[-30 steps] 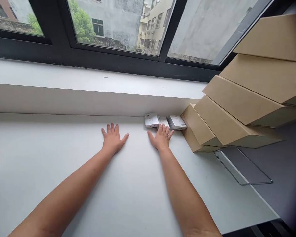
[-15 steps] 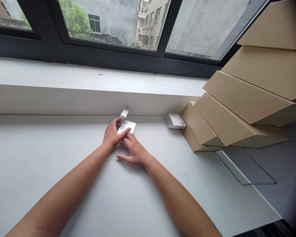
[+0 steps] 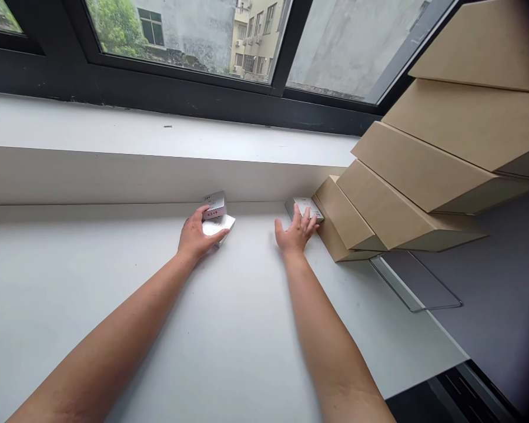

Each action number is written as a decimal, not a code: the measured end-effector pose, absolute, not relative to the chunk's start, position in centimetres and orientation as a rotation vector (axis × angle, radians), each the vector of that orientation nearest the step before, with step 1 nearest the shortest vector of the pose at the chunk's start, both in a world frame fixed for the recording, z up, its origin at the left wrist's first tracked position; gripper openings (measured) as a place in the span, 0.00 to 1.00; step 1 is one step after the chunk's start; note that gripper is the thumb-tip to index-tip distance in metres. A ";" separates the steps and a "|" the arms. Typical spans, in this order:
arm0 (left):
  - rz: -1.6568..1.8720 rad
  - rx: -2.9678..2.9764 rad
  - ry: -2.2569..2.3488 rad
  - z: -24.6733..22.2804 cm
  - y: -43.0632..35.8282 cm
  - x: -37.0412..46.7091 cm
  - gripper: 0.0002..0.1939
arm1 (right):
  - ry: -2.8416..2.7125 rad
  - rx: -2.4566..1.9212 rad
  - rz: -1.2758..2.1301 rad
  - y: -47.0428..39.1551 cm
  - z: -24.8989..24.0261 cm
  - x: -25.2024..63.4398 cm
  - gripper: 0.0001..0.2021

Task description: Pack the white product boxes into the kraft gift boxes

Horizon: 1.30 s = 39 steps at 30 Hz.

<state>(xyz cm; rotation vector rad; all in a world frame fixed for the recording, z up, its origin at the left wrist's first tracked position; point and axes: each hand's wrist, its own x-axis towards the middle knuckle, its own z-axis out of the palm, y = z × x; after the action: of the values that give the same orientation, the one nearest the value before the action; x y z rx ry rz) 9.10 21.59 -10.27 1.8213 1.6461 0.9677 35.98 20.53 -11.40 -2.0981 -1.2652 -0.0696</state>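
Note:
My left hand (image 3: 195,236) grips a small white box (image 3: 218,224), its thumb along the near edge and its fingers at the left end. A second small box (image 3: 215,204), silvery with print on its sides, rests against the white one at the back, and a left fingertip touches it. My right hand (image 3: 296,232), fingers spread, reaches over a third small silver box (image 3: 306,204) that sits beside the brown cartons. Whether the right fingertips touch that box I cannot tell.
Several brown cardboard cartons (image 3: 397,205) are stacked in a leaning pile at the right. A thin metal wire frame (image 3: 438,307) sticks out below them past the edge of the white tabletop (image 3: 229,352). A white ledge (image 3: 114,132) and dark-framed window run along the back.
My right hand has left the white box and moved right to the third box, fingers spreading. The silvery box by my left hand has tipped from a tilted stance to lie flatter.

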 end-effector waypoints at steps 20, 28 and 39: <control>0.834 1.883 1.593 -9.7 20.9 8.5 0.55 | -1.028 -2.132 0.094 22.1 -12.2 37.9 0.51; 0.921 1.904 1.622 -10.5 20.3 8.3 0.44 | -1.065 -2.273 0.073 24.1 -11.7 38.1 0.49; 0.988 1.919 1.624 -9.9 17.8 6.9 0.26 | -1.201 -2.221 0.196 17.8 -11.4 35.6 0.36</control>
<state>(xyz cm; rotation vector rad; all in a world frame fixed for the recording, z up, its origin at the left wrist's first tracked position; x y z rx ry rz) 6.87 17.77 -9.86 1.9194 1.6240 0.9875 35.59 17.79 -11.37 -2.2208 -1.2007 0.1958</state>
